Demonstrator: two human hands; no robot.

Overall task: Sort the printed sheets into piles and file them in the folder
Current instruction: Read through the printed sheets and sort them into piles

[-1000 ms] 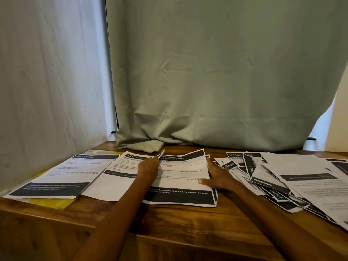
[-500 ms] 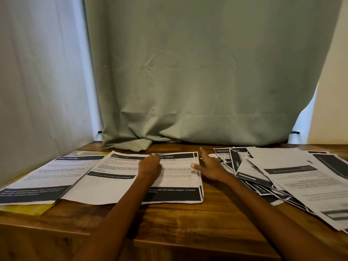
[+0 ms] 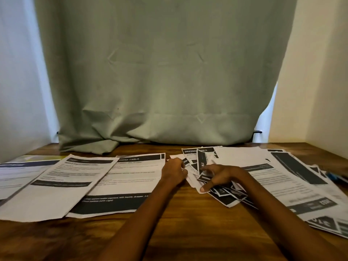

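A: How far along is the sorting?

B: Partway, I judge. Three sorted piles lie side by side on the wooden table [image 3: 169, 232]: the "DRESSING TABLE" pile [image 3: 128, 178] at about 10 o'clock from the hands, a second pile [image 3: 62, 187] overlapping its left edge, and a third pile [image 3: 13, 174] at 9 o'clock, running out of view.

A: And what is left?

B: A big unsorted heap [image 3: 278, 178] sprawls from 12 to 3 o'clock, its sheets crossed at all angles. That seems to be most of the work.

A: The folder?

B: A yellow edge [image 3: 35, 157] shows under the far-left pile at 10 o'clock; it may be the folder, but I cannot tell. Nothing looks filed yet.

A: What are the hands doing?

B: Both are at the heap's near-left corner. The left hand [image 3: 174, 171] has its fingers curled at the edge of a sheet; whether it truly grips it I cannot tell. The right hand [image 3: 220, 176] lies spread on the small sheets, thumb pressing one down.

A: Anything else?

B: A green curtain [image 3: 160, 72] behind, something blue [image 3: 337, 178] at 3 o'clock.
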